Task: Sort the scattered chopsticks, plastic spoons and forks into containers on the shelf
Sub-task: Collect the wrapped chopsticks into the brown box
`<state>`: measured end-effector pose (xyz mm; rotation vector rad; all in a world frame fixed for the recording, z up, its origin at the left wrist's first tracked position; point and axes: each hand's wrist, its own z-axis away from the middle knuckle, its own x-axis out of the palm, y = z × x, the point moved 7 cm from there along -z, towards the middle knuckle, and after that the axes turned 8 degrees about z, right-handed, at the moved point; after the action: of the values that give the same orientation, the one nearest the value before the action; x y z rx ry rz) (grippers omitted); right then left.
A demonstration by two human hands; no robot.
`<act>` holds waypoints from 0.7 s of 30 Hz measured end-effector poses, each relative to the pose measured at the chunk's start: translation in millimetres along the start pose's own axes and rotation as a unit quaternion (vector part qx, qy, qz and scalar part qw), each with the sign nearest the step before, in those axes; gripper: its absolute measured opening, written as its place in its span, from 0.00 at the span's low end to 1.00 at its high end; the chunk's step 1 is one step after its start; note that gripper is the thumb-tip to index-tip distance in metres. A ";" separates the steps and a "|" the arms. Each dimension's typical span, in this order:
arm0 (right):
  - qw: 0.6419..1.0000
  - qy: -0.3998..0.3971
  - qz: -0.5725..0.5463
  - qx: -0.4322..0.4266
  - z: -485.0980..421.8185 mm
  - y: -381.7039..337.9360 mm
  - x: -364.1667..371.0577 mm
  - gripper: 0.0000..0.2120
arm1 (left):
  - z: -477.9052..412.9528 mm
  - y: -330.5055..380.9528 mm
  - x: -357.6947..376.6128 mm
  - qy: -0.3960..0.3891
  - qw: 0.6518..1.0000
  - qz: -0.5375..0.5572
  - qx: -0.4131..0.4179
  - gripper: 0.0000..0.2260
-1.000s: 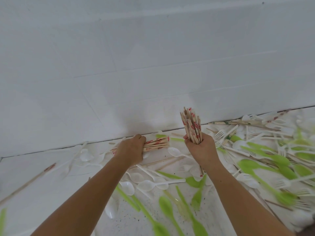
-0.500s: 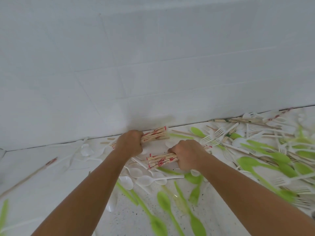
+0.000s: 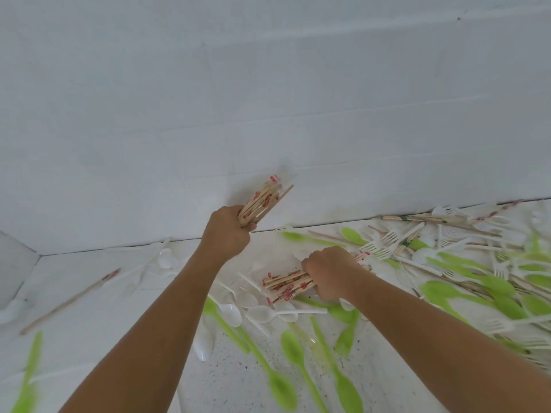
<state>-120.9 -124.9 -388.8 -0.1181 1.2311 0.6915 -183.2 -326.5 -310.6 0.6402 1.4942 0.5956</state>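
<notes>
My left hand (image 3: 227, 231) grips a bundle of wooden chopsticks with red marks (image 3: 262, 200), raised off the floor and tilted up to the right in front of the wall. My right hand (image 3: 329, 271) holds a second chopstick bundle (image 3: 286, 284) low over the floor, lying almost flat with its ends pointing left. Around the hands lie scattered white plastic spoons (image 3: 262, 313), green spoons (image 3: 293, 351), white forks (image 3: 387, 238) and loose chopsticks (image 3: 423, 218). No container or shelf is in view.
A white tiled wall (image 3: 268, 99) rises just behind the hands and meets the floor at a dark seam. One single chopstick (image 3: 71, 299) lies alone at the left. The densest pile of cutlery (image 3: 483, 278) covers the floor at the right.
My left hand has lifted its chopstick bundle off the floor and tilted it upward. My right hand brought its upright bundle down and turned it flat near the floor.
</notes>
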 end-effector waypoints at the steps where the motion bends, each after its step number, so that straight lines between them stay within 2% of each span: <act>1: 1.000 0.010 -0.021 0.019 2.3 3.8 -1.2 0.10 | 3.7 3.3 -5.2 0.010 1.000 0.024 -0.005 0.05; 6: 0.977 0.126 -0.137 0.104 33.2 28.9 -21.4 0.11 | 29.5 18.0 -39.7 0.070 0.988 0.139 -0.024 0.03; 10: 0.931 0.224 -0.233 0.169 67.8 44.2 -42.5 0.12 | 48.2 26.1 -68.9 0.106 0.973 0.202 -0.029 0.01; 13: 0.912 0.220 -0.252 0.238 92.1 51.4 -53.0 0.12 | 65.6 34.9 -91.7 0.119 0.948 0.294 -0.020 0.02; 16: 0.892 0.220 -0.275 0.284 115.7 52.1 -64.4 0.09 | 84.8 43.1 -115.2 0.122 0.936 0.330 -0.007 0.02; 18: 0.846 0.256 -0.353 0.308 133.1 52.2 -74.0 0.06 | 98.5 47.6 -131.5 0.127 0.932 0.339 0.003 0.02; 20: 0.771 0.285 -0.464 0.330 151.3 50.7 -80.8 0.03 | 117.6 51.0 -146.9 0.132 0.925 0.356 0.009 0.02; 21: 0.737 0.285 -0.513 0.335 159.1 46.7 -82.6 0.05 | 129.9 52.2 -153.2 0.134 0.921 0.366 0.010 0.03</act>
<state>-28.4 -52.4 -245.6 -0.3882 1.6641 -0.8414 -51.6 -401.2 -168.7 1.1857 1.4897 1.2843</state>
